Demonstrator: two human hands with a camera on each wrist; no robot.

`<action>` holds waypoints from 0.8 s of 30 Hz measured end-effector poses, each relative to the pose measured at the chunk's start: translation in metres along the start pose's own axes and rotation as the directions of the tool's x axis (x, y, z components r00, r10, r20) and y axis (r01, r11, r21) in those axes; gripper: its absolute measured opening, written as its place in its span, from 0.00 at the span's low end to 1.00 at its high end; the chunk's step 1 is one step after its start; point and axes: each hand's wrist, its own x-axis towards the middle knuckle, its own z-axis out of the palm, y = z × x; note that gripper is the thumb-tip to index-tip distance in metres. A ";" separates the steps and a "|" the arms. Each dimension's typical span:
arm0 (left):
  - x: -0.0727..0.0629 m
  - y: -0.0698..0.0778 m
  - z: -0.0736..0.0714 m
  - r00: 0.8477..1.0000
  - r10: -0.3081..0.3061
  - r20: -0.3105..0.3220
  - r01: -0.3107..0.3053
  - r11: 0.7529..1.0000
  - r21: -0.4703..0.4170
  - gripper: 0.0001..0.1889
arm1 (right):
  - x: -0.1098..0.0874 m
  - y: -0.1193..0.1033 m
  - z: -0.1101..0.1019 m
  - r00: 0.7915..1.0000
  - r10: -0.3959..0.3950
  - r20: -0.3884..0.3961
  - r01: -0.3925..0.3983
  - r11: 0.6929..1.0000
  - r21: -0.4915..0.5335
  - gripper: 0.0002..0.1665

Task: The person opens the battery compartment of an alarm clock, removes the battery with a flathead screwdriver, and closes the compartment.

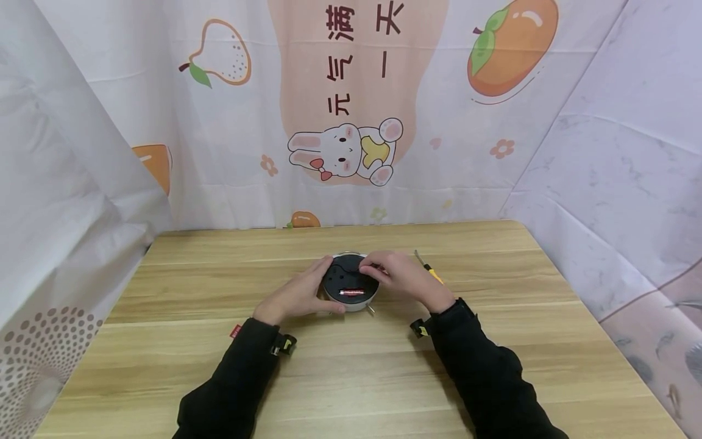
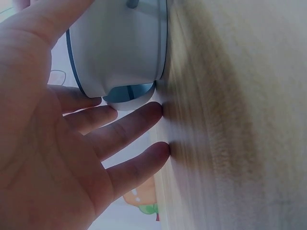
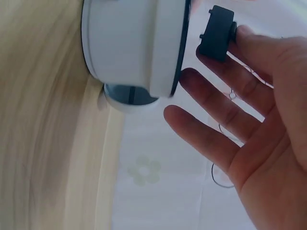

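A round alarm clock (image 1: 341, 281) lies face down on the table, its black back up and a red-and-silver battery (image 1: 351, 292) in the back's open slot. My left hand (image 1: 300, 294) holds the clock's left side, thumb at the near edge and fingers around the far side. In the left wrist view, two of its fingertips rest by the tabletop. Over the clock's right part, my right hand (image 1: 403, 277) pinches a small black battery cover (image 3: 217, 33) between thumb and index finger. The cover is apart from the clock's white casing (image 3: 124, 43).
A screwdriver (image 1: 429, 267) with a yellow-and-black handle lies on the wooden table (image 1: 351, 378) just behind my right hand. A printed curtain (image 1: 230, 152) hangs along the table's back edge, with pale cloth at both sides.
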 end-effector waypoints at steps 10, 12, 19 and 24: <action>-0.003 0.004 -0.001 1.000 -0.004 -0.007 0.004 1.000 0.007 0.64 | -0.008 0.021 -0.010 0.983 0.169 -0.067 -0.170 0.985 -0.017 0.08; -0.003 0.004 -0.001 1.000 -0.006 -0.006 0.006 1.000 0.012 0.64 | -0.010 0.025 -0.011 0.974 0.213 -0.070 -0.215 0.976 -0.026 0.08; -0.002 0.003 0.000 1.000 -0.016 0.000 0.016 1.000 0.020 0.64 | -0.018 0.042 -0.010 0.930 0.365 -0.042 -0.367 0.929 -0.054 0.07; -0.002 0.002 0.000 1.000 -0.018 -0.002 0.018 1.000 0.014 0.65 | -0.021 0.048 -0.007 0.911 0.413 -0.003 -0.412 0.908 -0.078 0.06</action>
